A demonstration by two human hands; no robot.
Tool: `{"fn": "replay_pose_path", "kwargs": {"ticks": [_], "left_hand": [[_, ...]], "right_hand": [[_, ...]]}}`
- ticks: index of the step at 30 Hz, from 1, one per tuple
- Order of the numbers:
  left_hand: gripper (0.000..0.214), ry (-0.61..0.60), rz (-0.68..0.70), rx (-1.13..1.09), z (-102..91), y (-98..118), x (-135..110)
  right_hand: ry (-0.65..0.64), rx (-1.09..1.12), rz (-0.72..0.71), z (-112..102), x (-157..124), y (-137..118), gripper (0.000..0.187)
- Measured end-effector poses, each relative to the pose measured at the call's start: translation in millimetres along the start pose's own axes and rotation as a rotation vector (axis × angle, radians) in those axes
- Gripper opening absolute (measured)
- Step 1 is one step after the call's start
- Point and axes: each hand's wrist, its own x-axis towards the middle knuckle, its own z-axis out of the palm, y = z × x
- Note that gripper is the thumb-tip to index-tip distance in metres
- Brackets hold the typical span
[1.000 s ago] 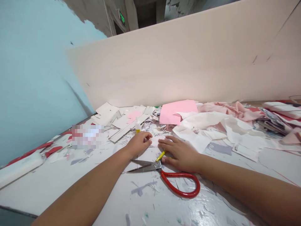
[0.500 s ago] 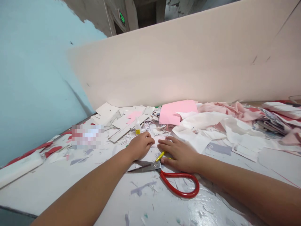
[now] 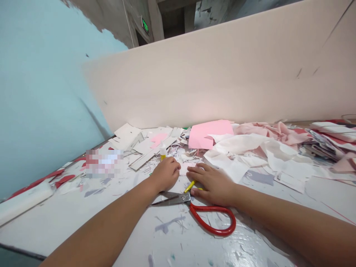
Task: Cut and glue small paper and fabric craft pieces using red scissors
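Note:
A small pale pink paper piece point(image 3: 187, 168) lies on the table between my hands. My left hand point(image 3: 166, 173) rests at its left side with the fingers curled in; what is inside them, if anything, is hidden. Flat on the table, my right hand point(image 3: 210, 181) has its fingers stretched out over the paper's right edge. A yellow stick-like tool point(image 3: 190, 186) shows partly under the right thumb and palm. Red-handled scissors point(image 3: 213, 221) lie just in front of both hands, blades slightly apart and pointing left. Behind my left hand stands a small glue bottle point(image 3: 163, 151) with a yellow label.
Cut card strips point(image 3: 148, 154) and paper scraps pile up at the back left. A pink sheet point(image 3: 210, 134) and crumpled white paper point(image 3: 247, 148) lie at the back right. A pale partition point(image 3: 208, 81) closes the far side; a blue wall point(image 3: 50, 92) stands left.
My left hand has drawn slightly left, so more of the pale pink paper shows. The right hand and scissors stay put. The view has tilted a little.

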Motion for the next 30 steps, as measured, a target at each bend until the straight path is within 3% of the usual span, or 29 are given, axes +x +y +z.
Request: {"fn": "replay_pose_path", "kwargs": {"ticks": [11,21,24,30], "left_hand": [[0.026,-0.004,-0.066,-0.055,2.1,-2,2],[0.012,-0.01,-0.096,-0.23,-2.4,9,5],[0.014,-0.001,-0.153,-0.339,-3.9,9,5],[0.02,-0.022,-0.288,-0.659,-7.7,9,4]], "right_hand": [[0.007,0.008,-0.008,2,0,1,0.049],[0.055,0.017,-0.013,5,-1,1,0.049],[0.158,0.052,0.017,5,-3,1,0.05],[0.622,0.483,0.243,10,0,3,0.031]]}}
